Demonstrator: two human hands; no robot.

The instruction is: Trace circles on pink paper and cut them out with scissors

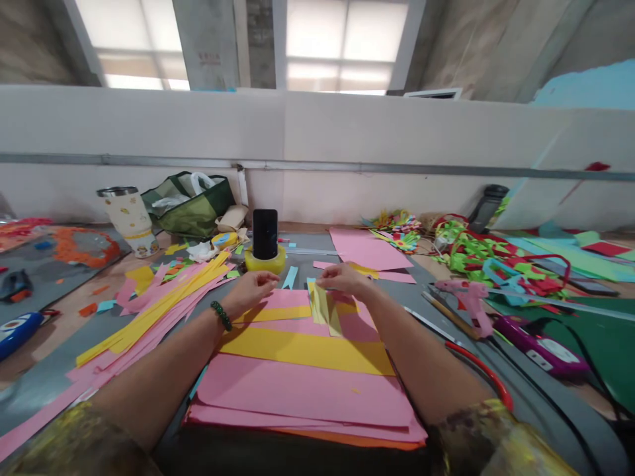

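Note:
My right hand pinches the top of a pale yellow folded paper strip, which stands in a zigzag above the paper stack. My left hand, with a green beaded bracelet at its wrist, hovers by the far left of the stack. Its fingers are curled together, and whatever they may hold is hidden. Under both hands lie pink paper sheets, crossed by a wide yellow strip and a narrower yellow strip. A small light blue strip with a notched end lies just beyond.
A phone stands upright on a yellow holder ahead. Long yellow strips and pink strips lie left. To the right are a pink glue gun, a purple device, red-handled scissors and cut paper shapes. A tumbler stands back left.

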